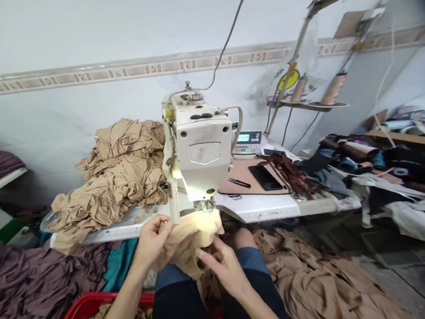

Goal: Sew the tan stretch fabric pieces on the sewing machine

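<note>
A tan piece of fabric (pixel 185 242) hangs over my lap, its upper edge lying under the needle area of a white sewing machine (pixel 206 150). My left hand (pixel 156 237) pinches the fabric's left side, close to the machine's front edge. Lower and to the right, my right hand (pixel 222 264) grips the same fabric between thumb and fingers. The machine's lamp lights the cloth brightly near the presser foot (pixel 207 205). Folds hide part of the fingertips on both hands.
Tan cloth (pixel 123 173) is heaped left of the machine. Thread snips (pixel 239 182) and a phone (pixel 265 177) lie on the right. A red basket (pixel 77 313) stands at lower left; brown fabric (pixel 322 279) is piled at lower right. Thread cones (pixel 333 89) sit on a stand.
</note>
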`<action>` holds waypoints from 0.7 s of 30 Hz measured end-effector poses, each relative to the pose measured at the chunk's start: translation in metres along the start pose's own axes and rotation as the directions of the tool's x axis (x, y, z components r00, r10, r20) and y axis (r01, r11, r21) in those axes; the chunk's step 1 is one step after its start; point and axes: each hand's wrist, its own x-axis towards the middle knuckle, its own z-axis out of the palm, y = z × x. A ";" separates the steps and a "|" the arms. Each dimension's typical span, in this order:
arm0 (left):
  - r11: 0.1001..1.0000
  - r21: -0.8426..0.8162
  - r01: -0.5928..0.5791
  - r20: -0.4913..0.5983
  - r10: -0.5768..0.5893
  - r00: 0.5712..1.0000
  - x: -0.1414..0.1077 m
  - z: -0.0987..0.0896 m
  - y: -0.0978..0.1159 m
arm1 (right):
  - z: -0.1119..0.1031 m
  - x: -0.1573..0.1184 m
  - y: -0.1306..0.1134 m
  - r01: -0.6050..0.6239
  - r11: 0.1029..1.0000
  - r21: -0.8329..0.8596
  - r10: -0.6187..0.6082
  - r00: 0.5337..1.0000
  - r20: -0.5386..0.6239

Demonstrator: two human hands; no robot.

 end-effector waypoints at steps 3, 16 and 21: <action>0.999 0.040 0.009 0.000 -0.009 1.000 -0.002 0.010 -0.001 | 0.019 0.008 -0.007 -0.070 0.992 0.102 0.071 0.997 -0.013; 0.993 -0.105 0.051 0.455 0.002 0.891 -0.056 0.021 0.001 | -0.032 -0.019 -0.034 -0.081 0.984 -0.158 0.115 0.969 0.219; 0.988 -0.088 0.127 0.584 -0.051 0.810 -0.077 0.043 0.007 | -0.047 -0.019 -0.061 -0.011 0.931 -0.365 0.219 0.818 0.533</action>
